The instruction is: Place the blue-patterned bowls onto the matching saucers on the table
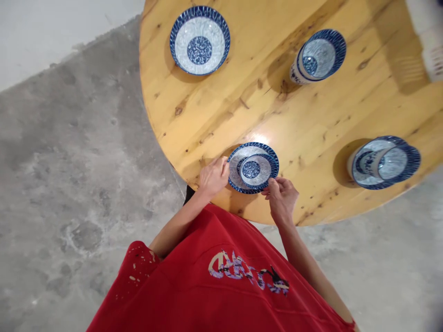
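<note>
A larger blue-and-white plate point(236, 162) is at the near edge of the round table, with a smaller dish point(252, 169) of the same pattern sitting inside it, off-centre to the right. My left hand point(214, 176) is closed on the left rim of the plate. At the lower right, the thumb and fingers of my right hand point(283, 197) pinch the rim of the small dish, right where it overlaps the plate's rim. The fingertips under the rims are hidden.
The wooden table point(221, 106) has a rounded edge. A large bowl point(200, 50) stands at the far left, stacked cups point(320, 55) at the far right, and nested bowls point(367, 161) near the right edge. Part of a white slotted basket point(432, 55) shows at the upper right.
</note>
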Demonstrator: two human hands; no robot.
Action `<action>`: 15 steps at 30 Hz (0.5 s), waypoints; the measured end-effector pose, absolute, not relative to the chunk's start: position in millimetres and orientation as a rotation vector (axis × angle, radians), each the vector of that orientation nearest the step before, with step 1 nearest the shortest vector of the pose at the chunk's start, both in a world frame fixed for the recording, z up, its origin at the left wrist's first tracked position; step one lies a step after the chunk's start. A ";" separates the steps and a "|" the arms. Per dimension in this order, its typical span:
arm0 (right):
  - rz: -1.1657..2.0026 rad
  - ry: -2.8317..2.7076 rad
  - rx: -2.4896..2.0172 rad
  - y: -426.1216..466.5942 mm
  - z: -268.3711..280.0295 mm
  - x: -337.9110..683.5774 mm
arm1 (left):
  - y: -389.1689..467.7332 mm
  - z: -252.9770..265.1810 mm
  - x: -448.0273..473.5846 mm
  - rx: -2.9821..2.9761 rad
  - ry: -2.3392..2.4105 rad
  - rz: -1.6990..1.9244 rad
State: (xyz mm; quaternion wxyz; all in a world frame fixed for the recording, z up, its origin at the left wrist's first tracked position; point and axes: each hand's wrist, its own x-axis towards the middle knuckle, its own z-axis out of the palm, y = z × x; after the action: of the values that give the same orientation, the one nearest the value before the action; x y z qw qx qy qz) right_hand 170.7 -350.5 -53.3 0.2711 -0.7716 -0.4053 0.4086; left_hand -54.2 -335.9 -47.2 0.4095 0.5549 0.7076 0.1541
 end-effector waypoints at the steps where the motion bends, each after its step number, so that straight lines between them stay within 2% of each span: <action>1: 1.106 -1.081 -2.077 -351.4 -53.0 170.8 | -337.2 -50.2 -59.9 1.387 1.801 0.417; 15: 1.149 -0.942 -2.038 -360.3 -53.9 166.5 | -353.2 -62.4 -78.7 1.291 1.844 0.522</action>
State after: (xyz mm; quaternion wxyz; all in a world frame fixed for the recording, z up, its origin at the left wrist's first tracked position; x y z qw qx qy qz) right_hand 166.5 -360.3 -53.9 0.3046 -0.7696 -0.3558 0.4340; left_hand -78.7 -353.2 -62.4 0.4037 0.5113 0.7301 0.2066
